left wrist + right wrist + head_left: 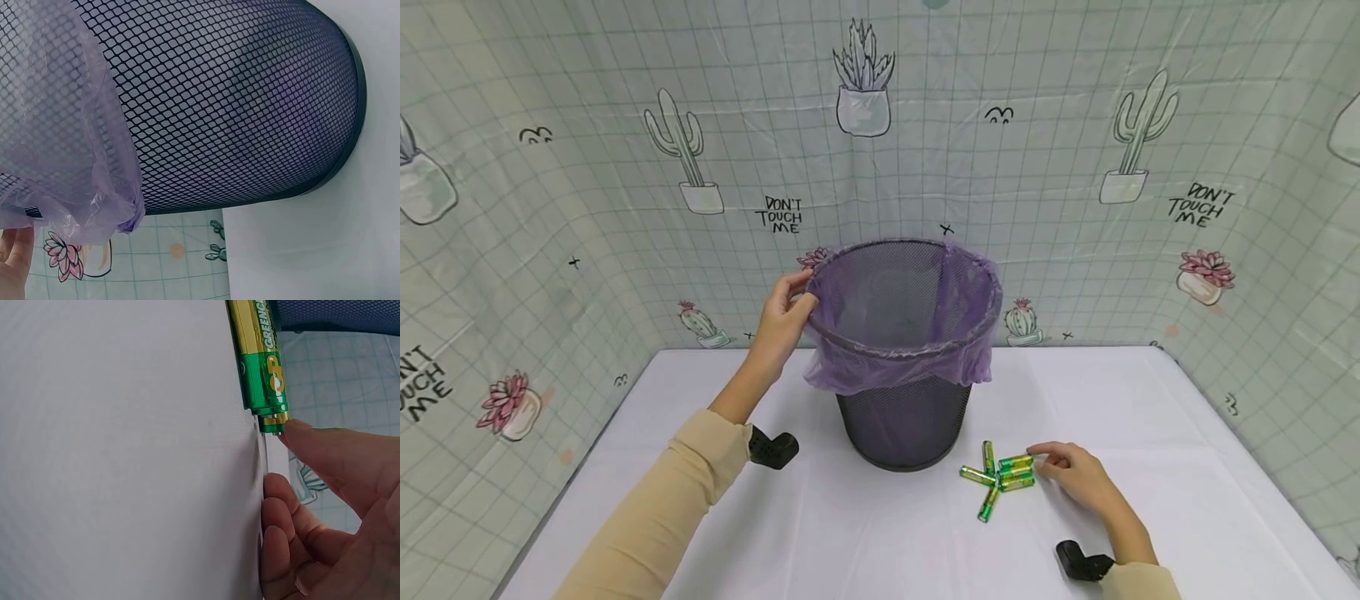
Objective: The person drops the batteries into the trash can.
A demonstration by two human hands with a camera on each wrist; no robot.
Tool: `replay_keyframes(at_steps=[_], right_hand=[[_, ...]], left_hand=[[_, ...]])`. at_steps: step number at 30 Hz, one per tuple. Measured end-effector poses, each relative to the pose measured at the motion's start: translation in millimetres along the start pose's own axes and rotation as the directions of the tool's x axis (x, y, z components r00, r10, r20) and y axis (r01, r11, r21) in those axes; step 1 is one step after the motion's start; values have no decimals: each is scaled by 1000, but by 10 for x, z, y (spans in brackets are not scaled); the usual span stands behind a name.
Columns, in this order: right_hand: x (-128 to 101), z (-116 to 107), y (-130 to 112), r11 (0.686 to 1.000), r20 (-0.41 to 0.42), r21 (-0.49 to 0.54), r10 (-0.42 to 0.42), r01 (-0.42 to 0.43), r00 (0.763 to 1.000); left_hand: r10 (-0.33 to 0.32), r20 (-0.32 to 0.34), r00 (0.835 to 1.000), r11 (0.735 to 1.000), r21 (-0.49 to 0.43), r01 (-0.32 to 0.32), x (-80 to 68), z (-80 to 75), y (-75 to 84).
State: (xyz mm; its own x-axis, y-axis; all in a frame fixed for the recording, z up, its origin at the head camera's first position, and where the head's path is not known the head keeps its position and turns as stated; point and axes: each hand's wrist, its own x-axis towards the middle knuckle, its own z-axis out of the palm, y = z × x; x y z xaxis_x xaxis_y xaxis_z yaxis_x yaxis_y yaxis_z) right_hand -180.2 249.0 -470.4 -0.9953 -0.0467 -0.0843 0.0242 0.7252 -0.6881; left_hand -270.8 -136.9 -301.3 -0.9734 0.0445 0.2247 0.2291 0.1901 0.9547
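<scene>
A black mesh waste bin (pixel 901 421) stands upright on the white table, lined with a purple bag (pixel 917 367) folded over its rim. My left hand (pixel 782 321) holds the bin's rim on the left side, thumb outside; only part of that hand (pixel 15 259) shows in the left wrist view. Several green and yellow batteries (pixel 988 500) lie in a loose cluster in front of the bin, to its right. Beside them, my right hand (pixel 1075 475) rests low over the table. One fingertip is right at the end of a battery (pixel 262 375), and the other fingers are bent.
The white table (pixel 760 542) is bordered by a grid-patterned cloth (pixel 1000 183) with cactus drawings at the back and both sides. Black wrist mounts (pixel 773 448) sit at the cuffs of both sleeves.
</scene>
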Motion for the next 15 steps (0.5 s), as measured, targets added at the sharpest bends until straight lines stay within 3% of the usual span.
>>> replay_keyframes(at_steps=[15], right_hand=[[31,75,-26,999,-39,-49,-26,24,999]], left_hand=[[3,-3,1000,1000,4,-3,0,-3,2]])
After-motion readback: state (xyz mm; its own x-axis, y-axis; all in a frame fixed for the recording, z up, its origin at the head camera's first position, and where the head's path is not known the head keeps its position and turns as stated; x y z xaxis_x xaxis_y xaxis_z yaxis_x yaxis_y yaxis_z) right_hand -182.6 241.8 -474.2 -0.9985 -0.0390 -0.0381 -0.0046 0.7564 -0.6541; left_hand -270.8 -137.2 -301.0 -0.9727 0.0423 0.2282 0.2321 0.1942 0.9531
